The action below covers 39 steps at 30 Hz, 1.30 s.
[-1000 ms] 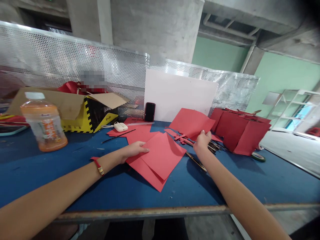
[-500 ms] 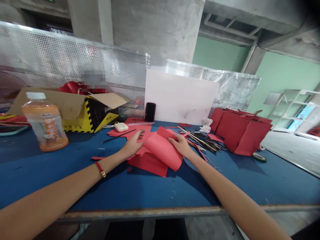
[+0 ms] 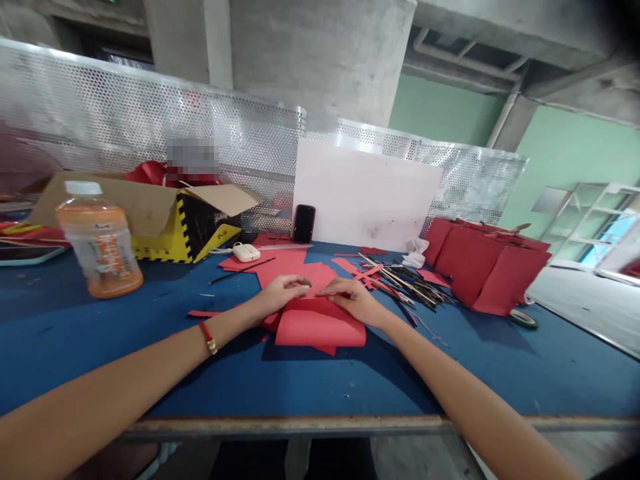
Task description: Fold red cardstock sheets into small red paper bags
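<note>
My left hand (image 3: 280, 295) and right hand (image 3: 351, 300) are close together, fingers pinching the top fold of a red paper (image 3: 320, 329), which lies flat at lower middle on the blue desk (image 3: 100, 360), just below another red sheet (image 3: 295, 272).

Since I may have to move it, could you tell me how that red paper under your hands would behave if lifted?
The red paper sheet looks thin and light, so it will probably flop. It seems folded beneath the left hand and right hand, so it likely creases easily.
</note>
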### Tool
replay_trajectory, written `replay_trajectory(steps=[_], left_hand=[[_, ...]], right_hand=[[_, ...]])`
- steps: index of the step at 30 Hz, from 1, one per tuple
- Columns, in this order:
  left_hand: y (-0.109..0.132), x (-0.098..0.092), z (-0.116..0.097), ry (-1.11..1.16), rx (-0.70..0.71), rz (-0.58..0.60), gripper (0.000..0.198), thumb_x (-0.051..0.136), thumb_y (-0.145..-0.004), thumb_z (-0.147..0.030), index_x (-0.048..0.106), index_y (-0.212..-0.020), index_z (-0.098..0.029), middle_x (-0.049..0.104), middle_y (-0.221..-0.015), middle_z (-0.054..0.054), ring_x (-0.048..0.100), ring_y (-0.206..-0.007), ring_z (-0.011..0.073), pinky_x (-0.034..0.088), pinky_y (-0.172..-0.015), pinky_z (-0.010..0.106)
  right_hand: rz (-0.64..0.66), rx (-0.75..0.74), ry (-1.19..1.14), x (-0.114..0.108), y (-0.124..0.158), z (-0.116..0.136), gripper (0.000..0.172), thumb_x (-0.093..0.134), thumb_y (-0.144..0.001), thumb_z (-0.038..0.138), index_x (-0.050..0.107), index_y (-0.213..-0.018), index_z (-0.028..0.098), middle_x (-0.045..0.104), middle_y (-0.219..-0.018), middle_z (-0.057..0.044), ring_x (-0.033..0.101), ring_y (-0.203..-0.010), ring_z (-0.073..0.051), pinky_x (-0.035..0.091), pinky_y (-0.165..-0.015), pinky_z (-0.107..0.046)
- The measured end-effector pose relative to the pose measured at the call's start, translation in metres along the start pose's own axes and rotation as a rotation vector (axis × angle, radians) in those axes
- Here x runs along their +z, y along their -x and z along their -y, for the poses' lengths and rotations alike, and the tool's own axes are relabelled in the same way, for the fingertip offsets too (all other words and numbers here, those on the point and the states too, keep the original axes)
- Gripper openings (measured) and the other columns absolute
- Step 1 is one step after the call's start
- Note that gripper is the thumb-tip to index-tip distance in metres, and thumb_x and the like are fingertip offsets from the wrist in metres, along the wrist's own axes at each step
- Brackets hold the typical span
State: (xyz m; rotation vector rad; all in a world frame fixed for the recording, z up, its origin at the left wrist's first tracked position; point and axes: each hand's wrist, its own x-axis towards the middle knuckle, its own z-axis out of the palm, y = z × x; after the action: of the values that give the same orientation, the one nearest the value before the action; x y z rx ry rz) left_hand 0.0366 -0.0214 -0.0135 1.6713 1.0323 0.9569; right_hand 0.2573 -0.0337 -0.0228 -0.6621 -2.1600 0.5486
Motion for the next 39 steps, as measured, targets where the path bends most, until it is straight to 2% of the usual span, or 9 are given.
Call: replay_trajectory(steps=[6, 11, 14, 16, 18, 20, 23, 31, 39], left_hand=[[-0.003, -0.004, 0.008, -0.052, -0.017, 0.125, 0.042, 0.077, -0.058, -0.041, 0.071, -0.088, -0.013, 0.072, -0.075, 0.005, 0.065, -0.078, 0.0236, 0.045, -0.069, 0.03], [-0.001, -0.004, 0.005, 0.035, -0.037, 0.085, 0.035, 0.081, -0.054, -0.037, 0.071, -0.08, -0.014, 0.074, -0.079, 0.005, 0.066, -0.084, 0.0244, 0.047, -0.075, 0.031], [0.001, -0.003, 0.002, 0.067, -0.072, 0.054, 0.036, 0.081, -0.054, -0.035, 0.071, -0.082, -0.014, 0.074, -0.079, 0.005, 0.065, -0.082, 0.0232, 0.047, -0.073, 0.03], [0.002, -0.002, 0.0, 0.07, -0.096, 0.018, 0.038, 0.081, -0.052, -0.033, 0.07, -0.083, -0.013, 0.073, -0.075, 0.004, 0.065, -0.079, 0.022, 0.046, -0.07, 0.029], [0.003, -0.002, -0.001, 0.07, -0.11, -0.015, 0.039, 0.08, -0.051, -0.031, 0.07, -0.084, -0.013, 0.071, -0.07, 0.002, 0.063, -0.074, 0.0203, 0.044, -0.067, 0.028], [0.004, -0.002, -0.002, 0.074, -0.112, -0.019, 0.04, 0.08, -0.051, -0.03, 0.069, -0.085, -0.013, 0.069, -0.067, 0.001, 0.062, -0.07, 0.0188, 0.043, -0.064, 0.026], [0.005, -0.002, -0.002, 0.065, -0.118, 0.03, 0.043, 0.081, -0.053, -0.031, 0.069, -0.089, -0.013, 0.07, -0.07, 0.001, 0.062, -0.069, 0.0176, 0.043, -0.064, 0.026], [0.005, -0.002, 0.002, -0.006, -0.042, 0.183, 0.038, 0.08, -0.061, -0.033, 0.07, -0.092, -0.014, 0.066, -0.066, -0.001, 0.06, -0.065, 0.0151, 0.043, -0.061, 0.025], [0.006, -0.001, 0.003, 0.041, 0.009, 0.325, 0.032, 0.078, -0.064, -0.023, 0.07, -0.094, -0.016, 0.07, -0.073, -0.001, 0.063, -0.07, 0.0136, 0.046, -0.069, 0.024]], right_hand=[[0.057, 0.02, -0.038, 0.0, 0.0, 0.005, 0.025, 0.054, -0.084, 0.013, 0.074, -0.096, 0.022, 0.07, -0.095, -0.007, 0.062, -0.085, -0.017, 0.047, -0.074, -0.029], [0.142, 0.194, -0.054, -0.002, 0.001, 0.016, 0.029, 0.068, -0.079, 0.031, 0.069, -0.108, 0.022, 0.07, -0.108, -0.006, 0.061, -0.093, -0.02, 0.046, -0.082, -0.032], [0.155, 0.274, -0.122, -0.003, 0.001, 0.018, 0.034, 0.056, -0.087, 0.046, 0.069, -0.106, 0.021, 0.069, -0.112, -0.006, 0.059, -0.101, -0.021, 0.043, -0.088, -0.034], [0.095, 0.318, -0.122, -0.003, 0.0, 0.015, 0.042, 0.046, -0.091, 0.052, 0.07, -0.095, 0.018, 0.069, -0.102, -0.006, 0.059, -0.097, -0.021, 0.043, -0.086, -0.032], [0.052, 0.359, -0.097, -0.003, 0.0, 0.01, 0.045, 0.048, -0.088, 0.056, 0.067, -0.081, 0.016, 0.066, -0.082, -0.003, 0.056, -0.079, -0.017, 0.041, -0.072, -0.028], [0.059, 0.385, -0.096, -0.003, 0.0, 0.005, 0.042, 0.057, -0.081, 0.055, 0.062, -0.07, 0.016, 0.056, -0.066, 0.001, 0.047, -0.063, -0.013, 0.035, -0.06, -0.026], [0.078, 0.38, -0.124, -0.002, -0.001, 0.001, 0.035, 0.065, -0.076, 0.049, 0.06, -0.067, 0.015, 0.048, -0.061, 0.004, 0.04, -0.059, -0.01, 0.03, -0.056, -0.025], [0.132, 0.377, -0.21, -0.001, -0.001, 0.014, 0.031, 0.066, -0.076, 0.044, 0.059, -0.065, 0.016, 0.044, -0.056, 0.006, 0.034, -0.054, -0.009, 0.027, -0.054, -0.025], [0.209, 0.397, -0.235, 0.001, -0.001, 0.017, 0.028, 0.065, -0.076, 0.043, 0.06, -0.073, 0.016, 0.047, -0.058, 0.006, 0.036, -0.053, -0.009, 0.025, -0.051, -0.024]])
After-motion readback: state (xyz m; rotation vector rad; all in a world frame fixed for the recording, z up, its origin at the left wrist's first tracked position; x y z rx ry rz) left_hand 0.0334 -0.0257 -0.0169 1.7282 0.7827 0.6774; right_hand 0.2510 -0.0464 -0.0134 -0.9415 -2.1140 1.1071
